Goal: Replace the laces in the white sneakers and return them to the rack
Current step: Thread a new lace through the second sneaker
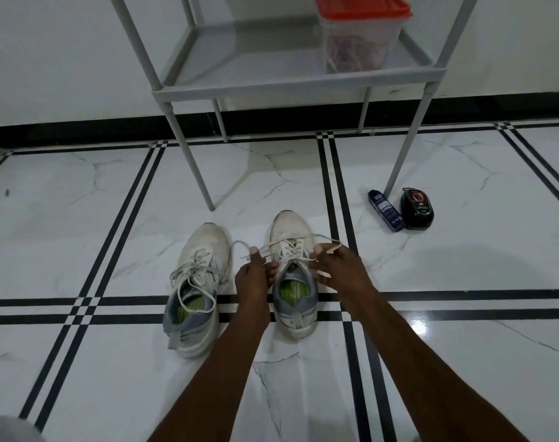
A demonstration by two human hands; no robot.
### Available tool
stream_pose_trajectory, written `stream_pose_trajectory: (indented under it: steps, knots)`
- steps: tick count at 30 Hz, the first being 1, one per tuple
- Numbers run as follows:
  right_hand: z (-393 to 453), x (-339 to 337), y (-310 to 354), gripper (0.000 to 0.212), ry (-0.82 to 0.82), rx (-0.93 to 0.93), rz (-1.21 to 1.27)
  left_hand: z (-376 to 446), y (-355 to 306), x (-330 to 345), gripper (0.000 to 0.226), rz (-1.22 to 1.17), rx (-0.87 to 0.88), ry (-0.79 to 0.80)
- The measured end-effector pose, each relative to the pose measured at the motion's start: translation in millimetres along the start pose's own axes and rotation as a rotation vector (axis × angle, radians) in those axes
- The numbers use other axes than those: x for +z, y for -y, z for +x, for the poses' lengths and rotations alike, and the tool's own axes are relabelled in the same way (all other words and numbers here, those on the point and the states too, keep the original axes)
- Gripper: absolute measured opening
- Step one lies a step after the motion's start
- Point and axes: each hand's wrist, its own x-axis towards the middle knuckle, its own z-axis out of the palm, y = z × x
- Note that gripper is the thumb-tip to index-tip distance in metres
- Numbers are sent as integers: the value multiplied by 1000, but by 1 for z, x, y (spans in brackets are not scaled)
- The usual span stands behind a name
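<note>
Over the right sneaker [293, 275], on the floor [463, 314] just in front of the rack [291, 81], I have both hands at its lace [291, 247]. My left hand [252, 279] sits beside the sneaker's left side, its grip closed to a pinch on one lace strand, which loops out to the left and back. My right hand [335, 269] is on the sneaker's right side, fingers curled round the other strand, whose end sticks out past the knuckles. Both strands run tight from the eyelets near the tongue.

I can see print on the green insole inside the right sneaker, but it is too small for me to read. The left sneaker [197, 288] stands just beside my left hand, its flat pale lace loose and trailing over the collar into the opening. Both sneakers are white, scuffed at the toe, with grey padded collars and heel tabs.

Further out, the floor is glossy white marble-look tile crossed by paired black stripes. Near the rack's front right leg lie a dark blue spray can [385, 210], on its side with an unreadable label, and a black oval shoe-polish sponge [417, 208] with a red ring on its lid, touching it. On the grey plastic rack's shelf stands a clear tub [358, 39] with an orange lid.
</note>
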Motion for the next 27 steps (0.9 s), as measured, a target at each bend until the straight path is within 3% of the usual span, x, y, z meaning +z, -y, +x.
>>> stream_pose_trajectory:
  steps: [4,7,14,24,27]
  knots:
    - [3,11,4,14,89,-163,-315,-4,-3,-1,35,174,18,106]
    - [4,12,1,7,77,-251,-431,0,-1,-1,30,220,117,95]
    - [1,-3,-6,11,-102,-37,-96,8,5,1,28,328,163,-102]
    - [-2,-5,-8,11,-235,34,10,-1,5,4,32,424,131,-110]
    - [-3,-5,-6,11,-201,30,-42,2,3,-1,28,363,77,-40]
